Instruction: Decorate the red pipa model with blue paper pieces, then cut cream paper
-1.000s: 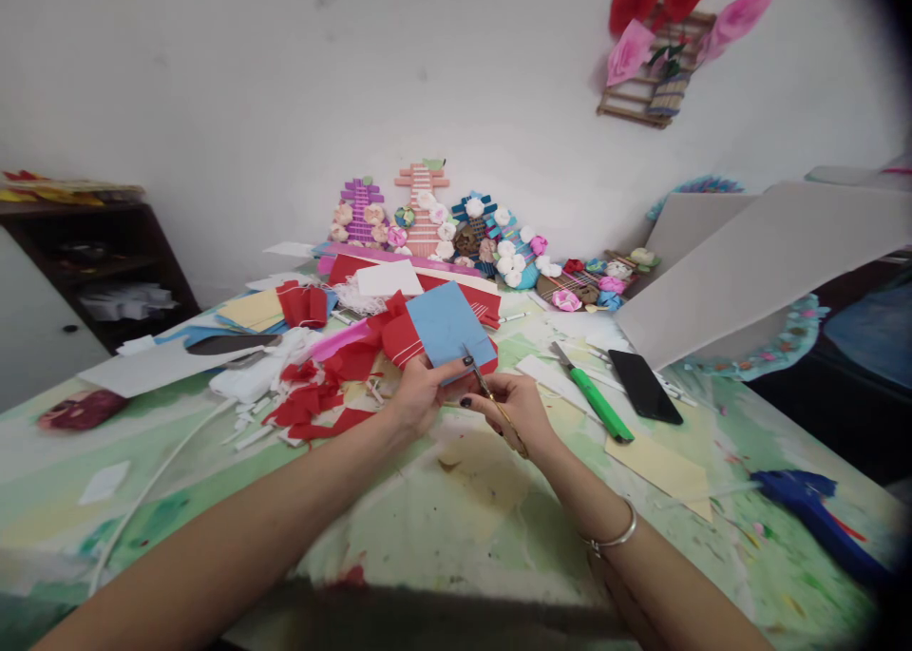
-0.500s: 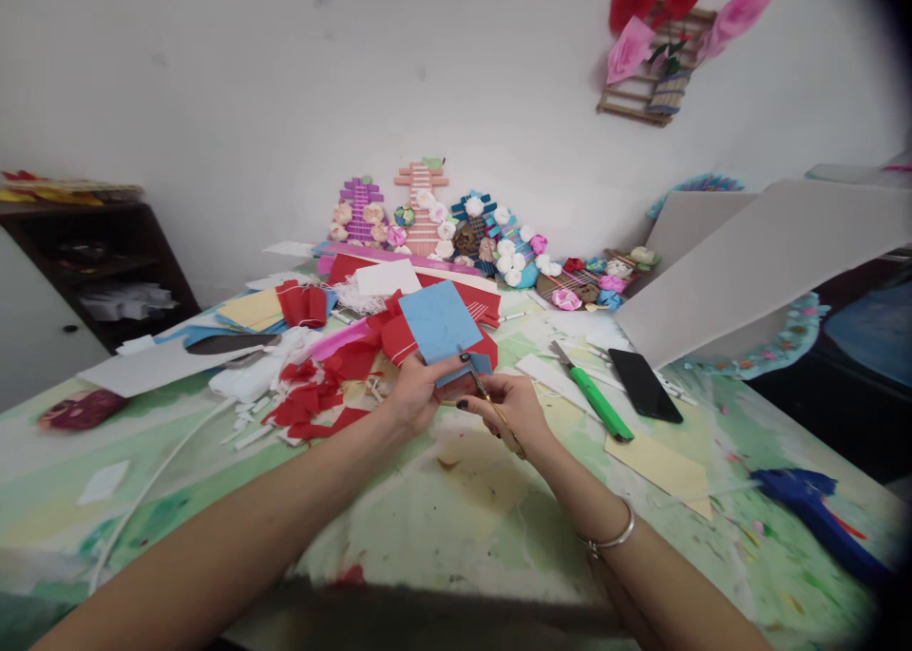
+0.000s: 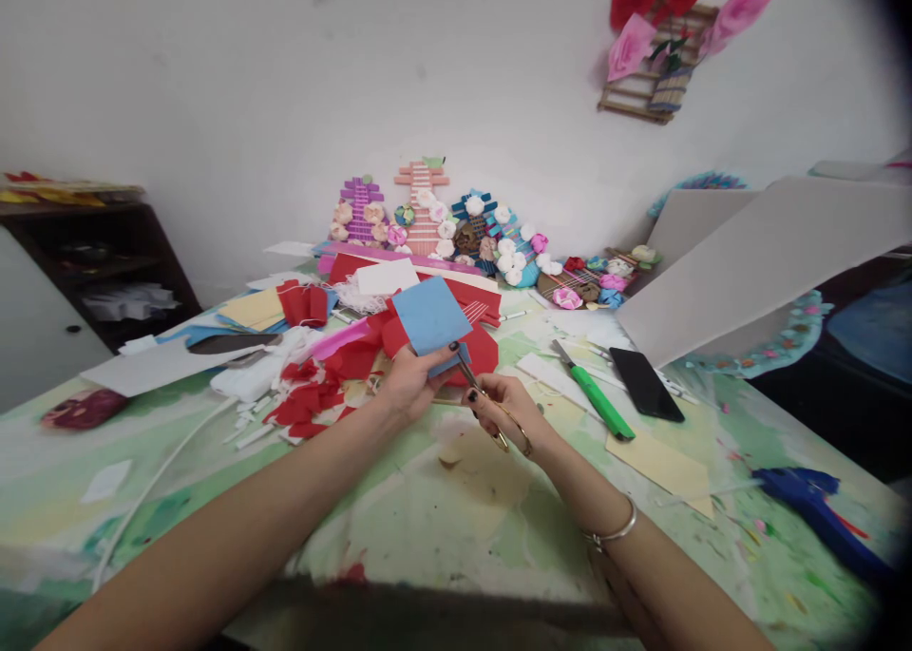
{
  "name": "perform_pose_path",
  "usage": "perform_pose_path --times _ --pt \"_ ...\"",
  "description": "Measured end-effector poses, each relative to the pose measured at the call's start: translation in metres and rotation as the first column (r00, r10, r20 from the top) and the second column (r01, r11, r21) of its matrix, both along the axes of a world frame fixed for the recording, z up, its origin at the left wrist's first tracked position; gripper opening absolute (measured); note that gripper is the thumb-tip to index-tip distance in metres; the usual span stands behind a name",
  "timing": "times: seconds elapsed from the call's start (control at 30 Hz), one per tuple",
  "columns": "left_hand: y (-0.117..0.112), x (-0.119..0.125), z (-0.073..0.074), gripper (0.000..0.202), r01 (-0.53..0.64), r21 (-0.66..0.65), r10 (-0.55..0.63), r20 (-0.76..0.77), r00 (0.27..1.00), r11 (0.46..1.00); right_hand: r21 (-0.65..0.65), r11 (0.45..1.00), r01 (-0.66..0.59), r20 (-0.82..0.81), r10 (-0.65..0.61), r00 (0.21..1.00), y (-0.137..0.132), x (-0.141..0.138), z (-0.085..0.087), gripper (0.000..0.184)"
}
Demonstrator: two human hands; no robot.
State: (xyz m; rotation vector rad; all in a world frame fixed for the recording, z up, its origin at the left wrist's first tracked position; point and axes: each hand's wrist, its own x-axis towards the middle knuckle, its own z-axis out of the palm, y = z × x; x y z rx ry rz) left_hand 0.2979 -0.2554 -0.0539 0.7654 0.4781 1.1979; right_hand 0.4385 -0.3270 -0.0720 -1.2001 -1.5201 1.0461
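Note:
A sheet of blue paper (image 3: 431, 314) is pinched at its lower edge between the thumb and fingers of my left hand (image 3: 413, 380). In my right hand (image 3: 511, 411) is a pair of scissors (image 3: 479, 385) with gold handles, gripped by the finger loops. Its blades point up and left and meet the lower right edge of the blue paper. Red paper pieces (image 3: 481, 352) lie on the table just behind and under the blue sheet. My left hand partly hides the lower part of the paper.
Red scraps (image 3: 306, 404) and a white power strip (image 3: 256, 371) with a cord lie left. To the right are a green utility knife (image 3: 598, 399), a black phone (image 3: 645, 385) and a blue glue gun (image 3: 819, 513). Decorated crafts (image 3: 427, 214) stand along the wall.
The blue paper and my left hand have shifted slightly left. The scissors have opened wider at the handles and their blades have moved along the paper's lower right edge.

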Motion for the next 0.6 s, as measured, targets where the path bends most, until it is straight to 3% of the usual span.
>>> perform_pose_path --times 0.17,0.3,0.47,0.6 --pt "0.029 -0.011 -0.001 0.029 -0.145 -0.002 0.145 -0.016 0.989 0.989 -0.029 0.999 -0.044 0.083 0.046 0.995 0.001 0.005 -0.003 0.041" --pt "0.045 -0.025 0.0 0.031 -0.235 0.123 0.262 -0.31 0.914 0.964 0.008 0.997 0.072 0.062 -0.072 0.995 -0.001 0.006 0.006 0.042" --pt "0.054 -0.037 -0.001 0.025 -0.154 0.373 0.367 -0.609 0.703 0.915 0.033 0.981 0.193 -0.022 -0.192 0.981 0.002 0.007 0.008 0.044" --pt "0.06 -0.04 -0.005 0.026 -0.086 0.426 0.368 -0.643 0.671 0.901 0.059 0.973 0.222 -0.164 -0.21 0.964 0.003 0.009 0.005 0.04"
